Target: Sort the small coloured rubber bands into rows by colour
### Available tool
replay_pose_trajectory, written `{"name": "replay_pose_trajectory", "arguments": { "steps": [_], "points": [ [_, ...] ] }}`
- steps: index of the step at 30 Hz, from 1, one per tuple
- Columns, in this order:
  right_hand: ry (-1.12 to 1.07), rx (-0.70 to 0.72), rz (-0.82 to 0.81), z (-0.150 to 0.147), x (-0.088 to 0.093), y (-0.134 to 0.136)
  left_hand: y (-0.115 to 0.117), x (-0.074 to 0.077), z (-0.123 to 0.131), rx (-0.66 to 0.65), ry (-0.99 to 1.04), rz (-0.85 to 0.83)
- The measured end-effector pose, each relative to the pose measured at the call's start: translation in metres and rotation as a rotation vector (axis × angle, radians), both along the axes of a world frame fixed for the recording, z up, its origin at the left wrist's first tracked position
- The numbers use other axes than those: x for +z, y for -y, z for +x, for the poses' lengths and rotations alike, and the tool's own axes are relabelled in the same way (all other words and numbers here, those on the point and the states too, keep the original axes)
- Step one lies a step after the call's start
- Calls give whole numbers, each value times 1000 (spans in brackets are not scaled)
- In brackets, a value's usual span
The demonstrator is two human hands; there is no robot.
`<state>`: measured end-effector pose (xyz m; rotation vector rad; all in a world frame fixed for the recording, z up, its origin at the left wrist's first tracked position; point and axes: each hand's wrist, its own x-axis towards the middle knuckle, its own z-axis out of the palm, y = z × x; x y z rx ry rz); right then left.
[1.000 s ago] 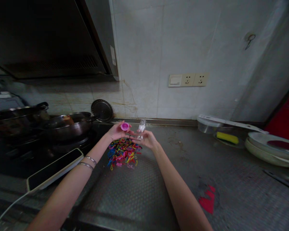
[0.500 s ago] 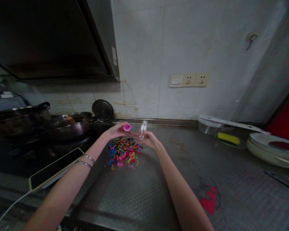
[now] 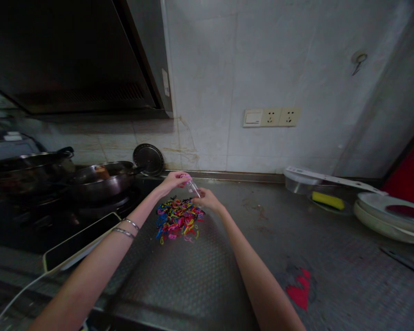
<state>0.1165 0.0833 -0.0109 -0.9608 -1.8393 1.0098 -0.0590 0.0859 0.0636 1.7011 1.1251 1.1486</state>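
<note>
A small clear plastic bottle (image 3: pixel 193 187) is tilted between my two hands above a heap of several coloured rubber bands (image 3: pixel 178 219) on the metal counter (image 3: pixel 207 271). My right hand (image 3: pixel 207 200) grips the bottle's lower end. My left hand (image 3: pixel 174 180), with two bracelets on the wrist, is closed at the bottle's top, where a pink cap (image 3: pixel 185 176) barely shows under the fingers. Both hands hover just beyond the heap.
A tablet (image 3: pixel 79 241) with a cable lies left of the heap. Dark pans (image 3: pixel 100 180) stand on the stove at left. At right are a clear container (image 3: pixel 298 180), a yellow sponge (image 3: pixel 327 200) and stacked plates (image 3: pixel 388 212). A red mark (image 3: pixel 298 289) is on the counter.
My left hand brought the pink cap from beside the bottle to the bottle's top. The bottle went from upright to tilted left, and both hands drew together.
</note>
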Motion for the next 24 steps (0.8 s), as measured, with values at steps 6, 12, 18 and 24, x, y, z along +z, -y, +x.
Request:
{"name": "replay_pose_trajectory", "arguments": {
  "steps": [6,12,18,24],
  "points": [
    [226,-183,259,-1,7,9,-9,6,4,110,-256,124],
    [363,-286,353,-3,12,16,-8,19,4,245,-484,151],
    [272,-303,362,-2,8,16,-9,18,7,263,-440,160],
    [135,-251,312,-7,4,8,-15,13,10,108,-176,165]
  ]
}}
